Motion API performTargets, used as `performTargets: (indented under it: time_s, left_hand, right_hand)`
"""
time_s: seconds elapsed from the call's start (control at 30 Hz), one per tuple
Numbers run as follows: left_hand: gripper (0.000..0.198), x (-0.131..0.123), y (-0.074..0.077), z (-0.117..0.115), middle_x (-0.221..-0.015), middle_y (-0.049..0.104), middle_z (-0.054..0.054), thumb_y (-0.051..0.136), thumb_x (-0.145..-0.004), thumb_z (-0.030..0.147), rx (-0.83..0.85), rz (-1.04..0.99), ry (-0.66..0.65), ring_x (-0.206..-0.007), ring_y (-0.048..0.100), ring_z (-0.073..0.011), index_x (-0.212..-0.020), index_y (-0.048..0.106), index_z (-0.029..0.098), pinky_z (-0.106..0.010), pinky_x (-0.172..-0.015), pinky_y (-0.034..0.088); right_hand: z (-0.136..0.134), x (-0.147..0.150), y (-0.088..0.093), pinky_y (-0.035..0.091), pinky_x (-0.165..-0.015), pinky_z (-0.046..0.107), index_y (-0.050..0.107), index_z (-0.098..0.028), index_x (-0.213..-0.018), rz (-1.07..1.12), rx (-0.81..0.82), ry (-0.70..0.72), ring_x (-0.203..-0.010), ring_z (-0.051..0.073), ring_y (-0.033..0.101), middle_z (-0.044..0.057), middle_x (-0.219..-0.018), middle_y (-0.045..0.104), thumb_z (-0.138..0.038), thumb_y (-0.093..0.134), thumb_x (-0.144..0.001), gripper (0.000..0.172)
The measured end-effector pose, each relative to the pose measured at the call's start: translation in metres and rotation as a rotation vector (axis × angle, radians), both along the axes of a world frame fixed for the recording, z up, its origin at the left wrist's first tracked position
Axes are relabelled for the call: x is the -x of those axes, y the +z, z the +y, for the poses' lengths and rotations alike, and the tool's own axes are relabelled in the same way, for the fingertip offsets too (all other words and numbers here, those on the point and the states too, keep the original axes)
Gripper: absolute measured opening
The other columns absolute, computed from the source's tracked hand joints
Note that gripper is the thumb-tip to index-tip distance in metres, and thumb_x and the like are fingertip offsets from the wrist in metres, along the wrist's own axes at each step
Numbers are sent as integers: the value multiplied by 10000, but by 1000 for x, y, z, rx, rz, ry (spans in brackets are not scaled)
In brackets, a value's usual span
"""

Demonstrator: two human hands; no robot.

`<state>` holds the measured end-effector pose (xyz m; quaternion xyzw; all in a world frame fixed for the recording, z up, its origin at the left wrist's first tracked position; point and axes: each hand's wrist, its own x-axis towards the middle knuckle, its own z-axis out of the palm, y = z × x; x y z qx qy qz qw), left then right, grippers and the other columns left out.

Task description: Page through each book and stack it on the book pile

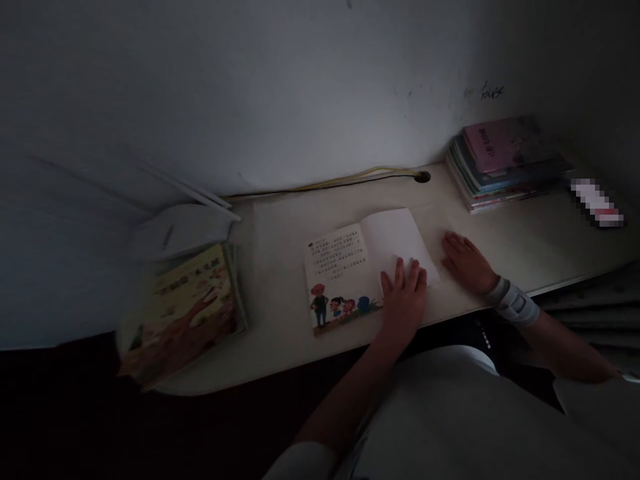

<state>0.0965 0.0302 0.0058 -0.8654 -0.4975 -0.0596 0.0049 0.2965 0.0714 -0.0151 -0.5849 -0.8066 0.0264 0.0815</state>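
An open picture book (350, 263) lies on the pale desk (280, 320), its left page showing text and cartoon figures, its right page blank. My left hand (404, 293) rests flat on the lower right page, fingers stretched out. My right hand (465, 261) lies flat on the desk just right of the book, fingers extended, with a white band on the wrist.
A stack of books (503, 163) sits at the back right against the wall. Another pile of picture books (185, 313) lies at the left desk edge. A cable (350, 179) runs along the wall to a desk hole. The scene is dim.
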Motion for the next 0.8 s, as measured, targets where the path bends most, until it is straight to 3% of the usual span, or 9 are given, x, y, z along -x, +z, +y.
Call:
performTargets:
  time_s: [0.23,0.43,0.57,0.8]
  left_hand:
    - [401,-12,9,8,-1446,419,-82,368,-931,200,31,-6,13,-1368,290,-372,-1292,541,227,-662,-1005,334]
    - [417,-24,6,14,-1457,401,-80,329,-946,208,62,-3,-16,-1374,287,-351,-1326,501,210,-698,-1012,289]
    - [420,-23,4,6,-1461,398,-71,314,-952,212,42,-2,-81,-1378,290,-328,-1333,488,215,-686,-1016,299]
    - [422,-15,-1,-16,-1442,430,-102,330,-942,189,-22,-7,-200,-1376,308,-295,-1337,478,205,-651,-1030,306]
  right_hand:
    - [0,1,5,294,-1097,442,458,-49,-1344,1,-20,-1,-1350,264,354,159,-1440,417,-249,269,-948,483]
    - [0,1,3,305,-1091,462,482,-57,-1326,34,-42,7,-1347,268,361,168,-1424,436,-247,272,-949,471]
    - [0,-2,1,314,-1089,471,481,-91,-1332,95,-51,13,-1348,257,363,156,-1421,445,-267,268,-951,471]
    - [2,-4,0,328,-1081,477,467,-42,-1332,191,-55,-6,-1338,276,375,203,-1400,453,-289,268,-949,498]
